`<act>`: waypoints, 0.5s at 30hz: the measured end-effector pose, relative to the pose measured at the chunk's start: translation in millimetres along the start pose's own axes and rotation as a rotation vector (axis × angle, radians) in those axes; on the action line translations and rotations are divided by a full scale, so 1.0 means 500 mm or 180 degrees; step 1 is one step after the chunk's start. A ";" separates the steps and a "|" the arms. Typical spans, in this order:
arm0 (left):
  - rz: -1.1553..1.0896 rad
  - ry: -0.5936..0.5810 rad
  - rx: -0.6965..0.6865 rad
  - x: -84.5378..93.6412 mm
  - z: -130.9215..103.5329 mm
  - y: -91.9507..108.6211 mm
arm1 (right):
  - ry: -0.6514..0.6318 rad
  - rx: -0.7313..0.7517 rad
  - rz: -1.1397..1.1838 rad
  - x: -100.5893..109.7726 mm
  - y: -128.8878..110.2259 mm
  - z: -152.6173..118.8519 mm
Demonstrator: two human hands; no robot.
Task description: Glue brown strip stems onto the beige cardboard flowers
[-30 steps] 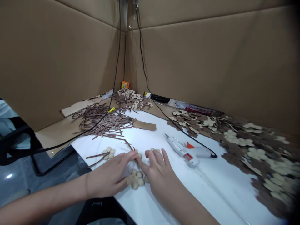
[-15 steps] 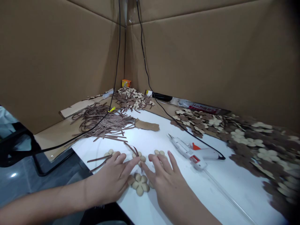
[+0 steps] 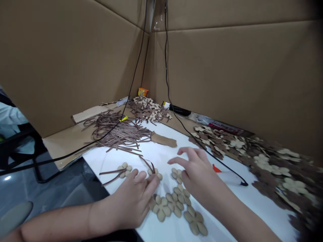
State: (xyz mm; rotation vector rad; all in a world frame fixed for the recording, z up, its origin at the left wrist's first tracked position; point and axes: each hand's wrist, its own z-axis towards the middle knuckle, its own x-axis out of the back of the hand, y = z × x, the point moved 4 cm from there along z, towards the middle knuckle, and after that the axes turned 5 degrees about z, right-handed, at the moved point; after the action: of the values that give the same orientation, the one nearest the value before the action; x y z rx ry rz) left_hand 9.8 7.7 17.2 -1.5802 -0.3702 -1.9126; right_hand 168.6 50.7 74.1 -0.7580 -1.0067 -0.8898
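Note:
My left hand [image 3: 137, 196] rests on the white board with its fingers closed together. Its fingertips press the brown cord [image 3: 152, 165] against a beige flower cutout [image 3: 158, 174]. A second beige flower [image 3: 124, 169], with brown cord ends laid over it, lies just left of those fingers. My right hand [image 3: 198, 168] hovers open above the board, fingers apart and curved, with nothing in it. It covers most of the glue gun, whose orange trigger [image 3: 216, 168] shows beyond the wrist. Several more beige flowers [image 3: 162, 208] lie between and below the hands.
A heap of brown cords [image 3: 118, 131] lies at the left back. Brown and beige flower cutouts [image 3: 264, 164] are piled along the right, others [image 3: 147, 107] in the far corner. A black cable [image 3: 174, 111] hangs across the board [image 3: 161, 154]. Cardboard walls [image 3: 227, 74] enclose the back.
My right hand has left the flower and moved up and right over the glue gun, its fingers now apart. My left hand stays on the flower and cord. The view has shifted slightly.

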 end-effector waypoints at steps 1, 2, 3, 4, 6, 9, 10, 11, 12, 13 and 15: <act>0.0036 0.0034 -0.0013 0.001 0.000 0.001 | -0.0139 0.0003 0.0020 -0.009 -0.002 0.028; 0.0060 0.0050 -0.0015 0.001 0.001 0.002 | -0.0294 0.0024 0.0051 -0.018 -0.004 0.058; 0.0062 0.0046 0.0000 0.002 0.001 0.001 | -0.0457 0.0061 0.0086 -0.028 -0.006 0.088; 0.0043 0.0032 0.0044 0.002 0.001 -0.001 | -0.0627 0.0125 0.0096 -0.038 -0.008 0.117; -0.0068 -0.0030 0.0115 -0.002 0.002 -0.006 | -0.0879 0.0283 0.0075 -0.059 -0.008 0.168; -0.0223 -0.0001 0.0111 -0.019 0.004 -0.011 | -0.1029 0.0407 0.0032 -0.089 0.010 0.220; -0.0192 0.0082 0.0112 -0.027 0.005 -0.012 | -0.1059 0.0410 0.0022 -0.099 0.020 0.231; -0.0111 0.0203 0.0131 -0.036 0.006 -0.013 | -0.1092 0.0407 0.0019 -0.109 0.030 0.238; 0.0014 0.0366 0.0177 -0.045 0.007 -0.013 | -0.1128 0.0400 0.0023 -0.119 0.038 0.243; 0.0143 0.0530 0.0234 -0.053 0.008 -0.013 | -0.1166 0.0395 0.0035 -0.127 0.045 0.246; 0.0306 0.0786 0.0270 -0.065 0.011 -0.010 | -0.1225 0.0389 0.0084 -0.140 0.052 0.250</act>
State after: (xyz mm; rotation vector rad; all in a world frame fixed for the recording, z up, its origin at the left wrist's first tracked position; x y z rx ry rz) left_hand 13.9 24.0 -11.7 -1.2664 -0.2612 -1.9622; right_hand 126.1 187.7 49.5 -0.8545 -1.3736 -0.6640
